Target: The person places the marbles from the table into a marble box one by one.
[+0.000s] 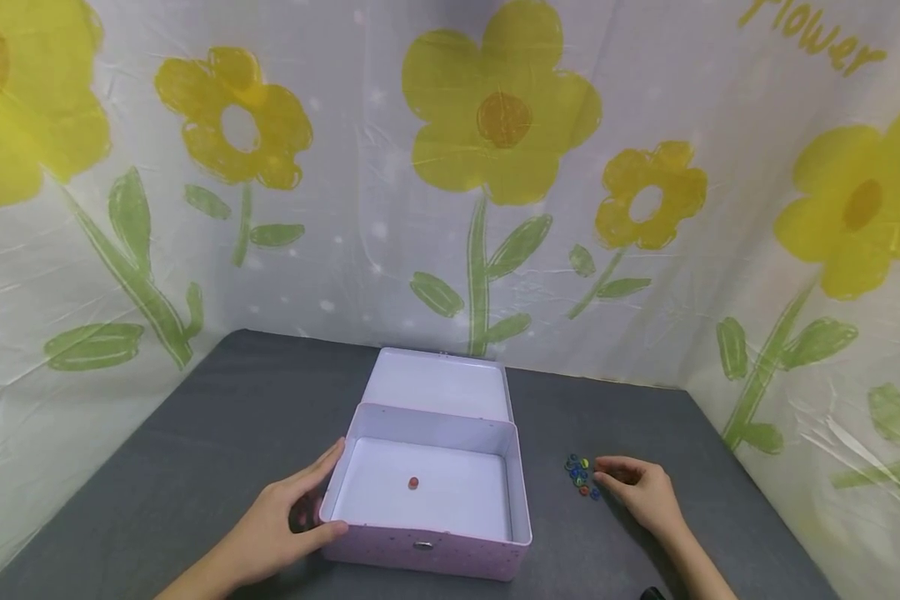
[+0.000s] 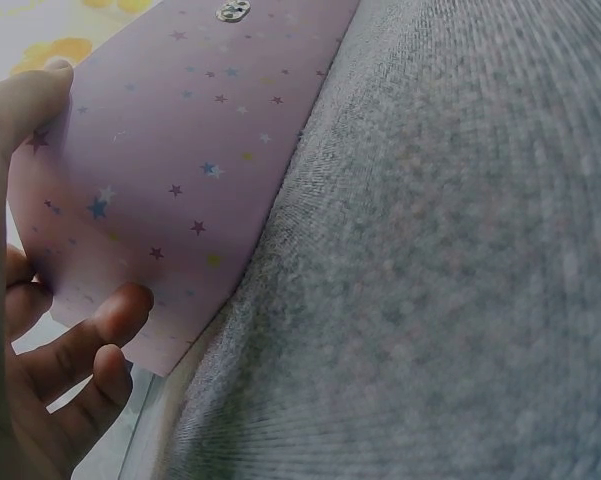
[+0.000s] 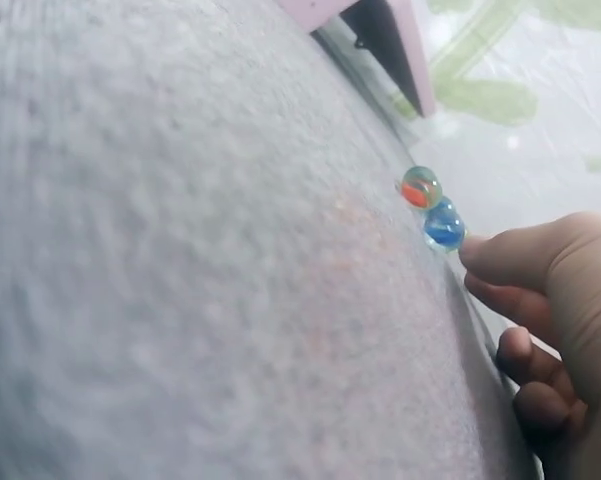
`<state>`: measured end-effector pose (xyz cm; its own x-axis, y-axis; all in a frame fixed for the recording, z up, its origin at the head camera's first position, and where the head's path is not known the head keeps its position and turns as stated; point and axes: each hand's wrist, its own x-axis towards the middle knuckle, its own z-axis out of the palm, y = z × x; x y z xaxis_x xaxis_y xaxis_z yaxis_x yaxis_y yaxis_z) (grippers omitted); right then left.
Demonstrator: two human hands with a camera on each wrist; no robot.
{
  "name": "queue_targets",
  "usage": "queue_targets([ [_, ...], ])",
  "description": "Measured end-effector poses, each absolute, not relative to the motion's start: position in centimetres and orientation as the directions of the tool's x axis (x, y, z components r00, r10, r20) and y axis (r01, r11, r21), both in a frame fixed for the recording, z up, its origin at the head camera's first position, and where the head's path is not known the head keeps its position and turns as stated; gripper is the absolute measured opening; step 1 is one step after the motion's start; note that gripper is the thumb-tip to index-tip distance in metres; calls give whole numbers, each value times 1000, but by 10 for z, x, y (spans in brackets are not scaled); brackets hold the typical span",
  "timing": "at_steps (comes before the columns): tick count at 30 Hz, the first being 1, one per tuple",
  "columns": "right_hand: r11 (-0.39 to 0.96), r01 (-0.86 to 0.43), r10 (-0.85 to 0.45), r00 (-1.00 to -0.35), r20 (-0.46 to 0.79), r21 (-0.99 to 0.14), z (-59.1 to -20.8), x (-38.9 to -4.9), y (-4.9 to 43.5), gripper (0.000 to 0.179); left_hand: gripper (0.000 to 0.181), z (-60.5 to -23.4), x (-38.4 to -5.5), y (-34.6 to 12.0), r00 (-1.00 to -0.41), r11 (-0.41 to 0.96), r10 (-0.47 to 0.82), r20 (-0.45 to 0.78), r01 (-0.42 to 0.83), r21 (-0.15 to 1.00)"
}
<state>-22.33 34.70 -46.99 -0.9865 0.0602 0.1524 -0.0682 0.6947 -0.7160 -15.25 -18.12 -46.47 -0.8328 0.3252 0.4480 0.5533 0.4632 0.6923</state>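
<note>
A pink tin box (image 1: 420, 546) with a star pattern stands on the table, its white inside facing up. One reddish marble (image 1: 413, 482) lies on its floor. My left hand (image 1: 273, 521) holds the box's front left corner, thumb on the front rim and fingers along the left side. To the box's right, several glass marbles (image 1: 579, 472) form a small cluster. Beside them is my right hand (image 1: 645, 492), thumb and forefinger apart. In the right wrist view the thumb is close to a blue marble (image 3: 444, 228), and an orange-streaked marble (image 3: 421, 187) sits behind it.
The hinged lid (image 1: 438, 379) lies back behind the box. A dark grey cloth (image 1: 270, 400) covers the table. Flower-printed curtains (image 1: 345, 250) hang along the back and both sides. Part of a black object (image 1: 652, 593) shows at the bottom edge.
</note>
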Motion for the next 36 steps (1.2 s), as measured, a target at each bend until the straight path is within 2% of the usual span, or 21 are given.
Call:
queue_targets([
  [12, 740, -86, 72, -976, 206, -667, -471, -224, 334, 26, 85, -463, -152, -182, -826, 481, 326, 460, 564, 672],
  [21, 715, -73, 71, -982, 176, -696, -472, -224, 331, 30, 85, -466, -153, -182, -821, 472, 330, 467, 572, 671],
  [30, 729, -146, 26, -971, 239, -669, -474, -227, 324, 27, 85, -467, -153, -183, -818, 464, 329, 472, 576, 673],
  [36, 730, -162, 0, -971, 237, -664, -475, -229, 319, 20, 85, -466, -152, -182, -820, 459, 329, 469, 573, 679],
])
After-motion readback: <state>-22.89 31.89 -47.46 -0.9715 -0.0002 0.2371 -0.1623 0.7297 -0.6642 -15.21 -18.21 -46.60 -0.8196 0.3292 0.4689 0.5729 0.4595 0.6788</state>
